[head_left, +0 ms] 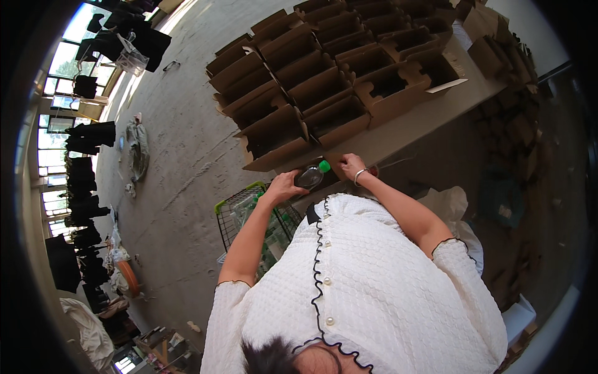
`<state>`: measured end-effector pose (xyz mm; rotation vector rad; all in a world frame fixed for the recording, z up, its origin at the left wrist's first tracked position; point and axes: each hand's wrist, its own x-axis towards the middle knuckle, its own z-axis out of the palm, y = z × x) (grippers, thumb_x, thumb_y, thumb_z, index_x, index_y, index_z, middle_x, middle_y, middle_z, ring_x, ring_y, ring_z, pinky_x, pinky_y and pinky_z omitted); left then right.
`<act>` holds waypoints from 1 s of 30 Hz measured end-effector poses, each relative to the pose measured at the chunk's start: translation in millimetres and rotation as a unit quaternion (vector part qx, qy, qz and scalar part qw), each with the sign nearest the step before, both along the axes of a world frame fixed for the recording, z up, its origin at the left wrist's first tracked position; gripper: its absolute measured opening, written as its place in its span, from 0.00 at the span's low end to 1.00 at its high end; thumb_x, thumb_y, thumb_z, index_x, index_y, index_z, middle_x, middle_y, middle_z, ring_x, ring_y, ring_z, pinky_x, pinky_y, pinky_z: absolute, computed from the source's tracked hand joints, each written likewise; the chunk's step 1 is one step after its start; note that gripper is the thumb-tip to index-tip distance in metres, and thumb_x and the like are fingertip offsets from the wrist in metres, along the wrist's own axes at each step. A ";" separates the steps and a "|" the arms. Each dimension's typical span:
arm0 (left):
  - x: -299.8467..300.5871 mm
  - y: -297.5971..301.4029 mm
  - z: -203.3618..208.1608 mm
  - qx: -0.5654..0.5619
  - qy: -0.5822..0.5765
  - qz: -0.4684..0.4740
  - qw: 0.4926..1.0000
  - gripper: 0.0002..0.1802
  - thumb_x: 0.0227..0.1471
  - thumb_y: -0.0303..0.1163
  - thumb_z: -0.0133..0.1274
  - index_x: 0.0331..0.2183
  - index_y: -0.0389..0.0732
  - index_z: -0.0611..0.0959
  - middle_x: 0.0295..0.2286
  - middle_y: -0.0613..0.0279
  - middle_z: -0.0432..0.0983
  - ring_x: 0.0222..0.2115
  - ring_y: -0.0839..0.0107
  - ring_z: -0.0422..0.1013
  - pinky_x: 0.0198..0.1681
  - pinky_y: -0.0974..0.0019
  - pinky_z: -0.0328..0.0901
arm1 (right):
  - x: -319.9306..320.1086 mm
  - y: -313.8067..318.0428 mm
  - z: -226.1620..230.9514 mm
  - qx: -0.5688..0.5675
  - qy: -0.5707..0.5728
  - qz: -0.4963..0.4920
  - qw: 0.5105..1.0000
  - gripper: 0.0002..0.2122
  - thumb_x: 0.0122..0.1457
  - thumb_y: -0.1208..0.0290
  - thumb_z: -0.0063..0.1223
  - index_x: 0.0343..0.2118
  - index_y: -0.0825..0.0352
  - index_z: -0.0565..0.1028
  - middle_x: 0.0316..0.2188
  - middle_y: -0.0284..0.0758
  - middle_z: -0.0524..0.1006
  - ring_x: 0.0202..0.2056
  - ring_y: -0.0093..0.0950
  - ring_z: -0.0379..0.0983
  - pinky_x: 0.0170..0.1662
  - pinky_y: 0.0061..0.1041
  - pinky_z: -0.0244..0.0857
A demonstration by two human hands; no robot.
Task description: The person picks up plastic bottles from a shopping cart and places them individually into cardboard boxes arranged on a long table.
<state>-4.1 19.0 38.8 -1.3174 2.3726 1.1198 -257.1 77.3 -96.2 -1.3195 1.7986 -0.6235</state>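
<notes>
My left hand (285, 188) is closed around a clear bottle (309, 178) with a bright green cap (324, 166), which lies tilted just in front of my body. To its right, my right hand (351, 165), with a bracelet at the wrist, pinches the edge of a brown cardboard box (336, 163). Most of that box is hidden between my hands and the table edge. Beyond my hands, rows of open cardboard boxes (274, 134) stand side by side on the table. By my left forearm is a black wire basket (233, 215) with green corners, holding several clear bottles (274, 240).
The table edge (405, 140) runs in front of me. More folded cardboard (504, 56) is stacked at the far right. On the concrete floor (180, 124) at left lies a pale plastic bag (137, 149). Dark cloths (90, 137) hang along the windows.
</notes>
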 end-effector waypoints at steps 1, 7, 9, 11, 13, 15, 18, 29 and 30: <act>2.2 -0.6 -5.0 0.013 -0.008 -0.017 1.000 0.38 0.34 0.47 0.64 0.46 0.35 0.74 0.37 0.42 0.76 0.41 0.48 0.72 0.45 0.55 0.66 | 1.9 1.1 3.0 0.001 0.005 0.002 1.000 0.12 0.51 0.64 0.53 0.33 0.65 0.80 0.33 0.47 0.78 0.38 0.44 0.75 0.43 0.37 0.68; 5.2 -3.7 -41.4 -0.012 -0.076 -0.067 0.995 0.31 0.34 0.43 0.63 0.40 0.33 0.75 0.37 0.39 0.75 0.42 0.46 0.70 0.46 0.53 0.65 | 14.0 -1.8 20.4 0.011 0.058 0.025 0.998 0.11 0.51 0.65 0.54 0.32 0.65 0.80 0.33 0.46 0.78 0.39 0.45 0.74 0.44 0.38 0.68; 1.1 -7.4 -47.6 -0.028 -0.081 -0.078 0.993 0.31 0.33 0.41 0.63 0.39 0.33 0.75 0.36 0.40 0.75 0.42 0.46 0.70 0.47 0.53 0.65 | 13.5 -2.0 21.4 0.024 0.076 0.022 0.997 0.10 0.50 0.66 0.53 0.32 0.66 0.80 0.33 0.47 0.78 0.38 0.45 0.74 0.44 0.39 0.68; -2.4 -12.0 -50.9 -0.020 -0.104 -0.086 0.991 0.31 0.33 0.40 0.62 0.40 0.33 0.75 0.38 0.40 0.74 0.43 0.46 0.70 0.47 0.54 0.65 | 12.9 -1.6 20.0 -0.015 0.088 0.023 0.996 0.10 0.50 0.66 0.54 0.31 0.67 0.79 0.32 0.47 0.78 0.38 0.45 0.74 0.44 0.39 0.68; -6.9 -16.8 -55.3 0.012 -0.143 -0.091 0.985 0.30 0.34 0.39 0.62 0.41 0.33 0.76 0.41 0.39 0.73 0.45 0.47 0.69 0.48 0.54 0.65 | 13.8 -1.2 17.4 -0.031 0.086 0.017 0.996 0.11 0.49 0.65 0.55 0.31 0.67 0.79 0.32 0.47 0.78 0.37 0.46 0.74 0.43 0.39 0.68; -11.8 -21.0 -60.6 0.043 -0.184 -0.087 0.978 0.30 0.35 0.37 0.62 0.43 0.34 0.77 0.44 0.40 0.72 0.47 0.49 0.68 0.49 0.55 0.65 | 15.4 -1.8 13.4 -0.022 0.071 0.005 0.997 0.11 0.49 0.64 0.57 0.30 0.67 0.79 0.31 0.47 0.78 0.37 0.45 0.73 0.42 0.39 0.68; -19.6 -18.0 -73.7 0.083 -0.222 -0.068 0.969 0.32 0.36 0.35 0.62 0.46 0.35 0.76 0.48 0.42 0.69 0.50 0.51 0.67 0.50 0.56 0.65 | 17.3 0.2 15.4 -0.049 0.121 0.023 0.991 0.11 0.49 0.64 0.57 0.29 0.68 0.79 0.32 0.47 0.77 0.38 0.46 0.73 0.42 0.39 0.67; 5.2 -0.8 -77.1 0.044 -0.142 -0.031 0.988 0.30 0.38 0.35 0.58 0.47 0.36 0.76 0.49 0.43 0.70 0.49 0.51 0.68 0.52 0.57 0.65 | 23.7 -5.2 20.6 -0.003 0.147 0.051 0.988 0.10 0.49 0.65 0.55 0.30 0.67 0.79 0.33 0.46 0.78 0.38 0.46 0.73 0.43 0.40 0.68; 4.5 1.7 -84.1 0.055 -0.166 -0.027 0.984 0.31 0.37 0.35 0.60 0.47 0.37 0.77 0.49 0.43 0.70 0.49 0.51 0.68 0.51 0.57 0.65 | 27.4 -6.3 26.1 0.007 0.156 0.058 0.986 0.10 0.49 0.66 0.54 0.31 0.66 0.79 0.34 0.46 0.78 0.39 0.46 0.74 0.44 0.40 0.68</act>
